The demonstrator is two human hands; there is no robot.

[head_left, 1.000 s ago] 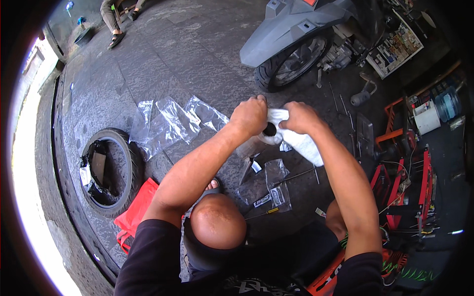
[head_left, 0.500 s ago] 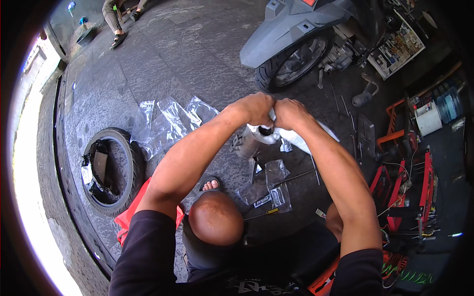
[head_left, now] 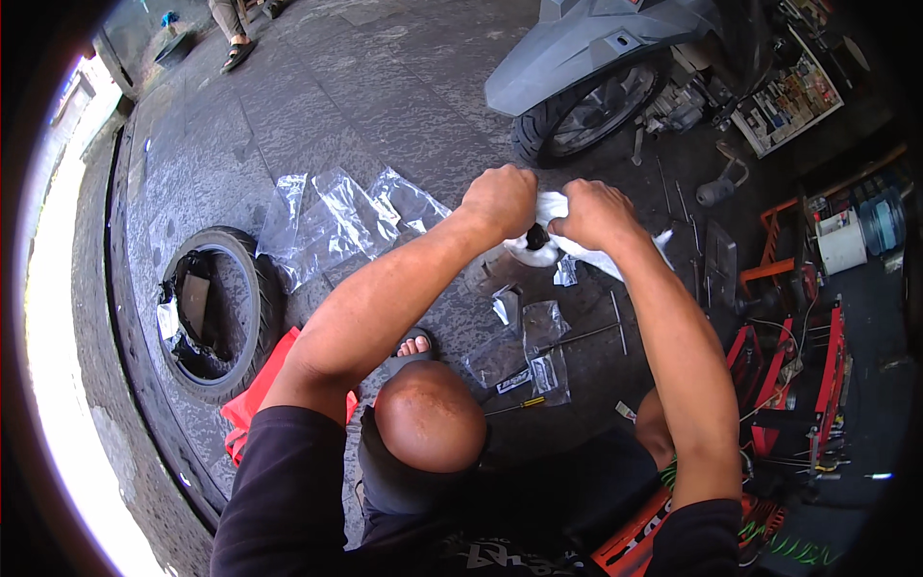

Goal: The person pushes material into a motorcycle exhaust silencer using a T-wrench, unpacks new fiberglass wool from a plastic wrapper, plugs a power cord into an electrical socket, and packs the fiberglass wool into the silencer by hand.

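A strip of white fluffy padding [head_left: 550, 206] stretches between my two hands. My left hand [head_left: 502, 200] is closed in a fist at its left end. My right hand [head_left: 596, 217] grips it on the other side, thumb bent inward, and a loose tail of it trails out past the wrist to the right. Just below and between the hands, more padding [head_left: 532, 256] curves around a dark round opening [head_left: 537, 236]. What lies under it is mostly hidden.
Clear plastic bags [head_left: 351, 212] lie left of my hands. Closer in are a yellow-handled screwdriver [head_left: 531, 402] and a small packet [head_left: 548, 370]. A tyre [head_left: 264, 327] lies at left, a motorcycle front wheel [head_left: 586, 120] stands ahead, and a red toolbox [head_left: 774, 375] is at right. Another person's foot [head_left: 236, 56] shows far left.
My hands, close together before, have moved apart, the right one going right and the left staying near its place. More white padding shows between them. The view has shifted slightly.
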